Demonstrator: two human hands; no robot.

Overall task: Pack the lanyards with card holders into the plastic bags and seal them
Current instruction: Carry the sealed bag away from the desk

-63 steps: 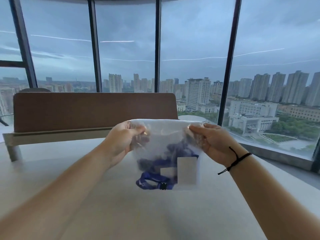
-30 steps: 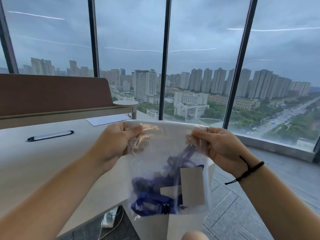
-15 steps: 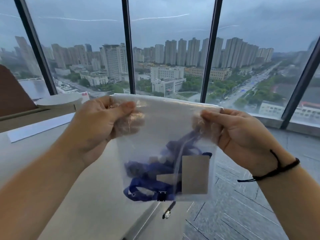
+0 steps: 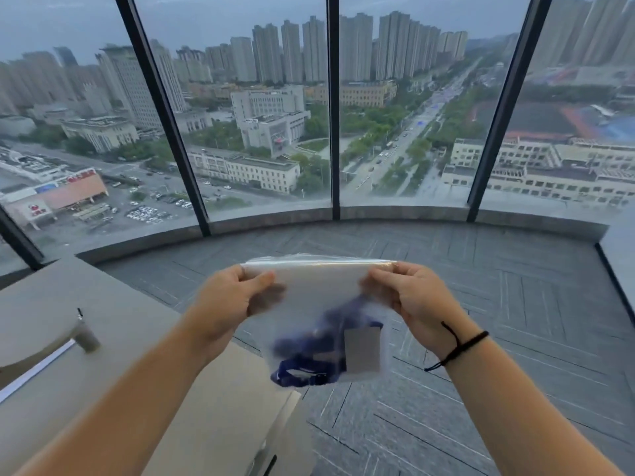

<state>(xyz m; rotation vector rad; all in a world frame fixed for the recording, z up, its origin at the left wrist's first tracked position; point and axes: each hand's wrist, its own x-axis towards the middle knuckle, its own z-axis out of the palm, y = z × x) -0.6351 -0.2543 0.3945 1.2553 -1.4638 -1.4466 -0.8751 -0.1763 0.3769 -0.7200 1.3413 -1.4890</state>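
Clear plastic bag [image 4: 319,293] is held up in the air in front of the person, above the floor [image 4: 481,304] and just off the edge of the table [image 4: 103,355]. It hangs from its top edge, which runs level between the two hands. Inside, sunk to the bottom, lie a blue lanyard [image 4: 309,359] bunched in loops and a pale card holder [image 4: 362,350] standing beside it.

Left hand [image 4: 233,300] pinches the upper left corner, thumb laid over the front face and fingers curled behind. Right hand [image 4: 409,297] pinches the upper right corner the same way; a black cord [image 4: 457,348] sits on that wrist.

Step in hand, by judgement: packing of this bag is done and sealing is under way or being checked. Whether the strip is closed along its full length cannot be told, since the top edge is smeared by motion. The next move calls for running a pinch along the top edge from one corner to the other, then setting the bag down.

No brand, label or writing can be read on the bag, the lanyard or the card holder. Red signs on a building [image 4: 55,197] outside the window [image 4: 261,115] are too small to read.
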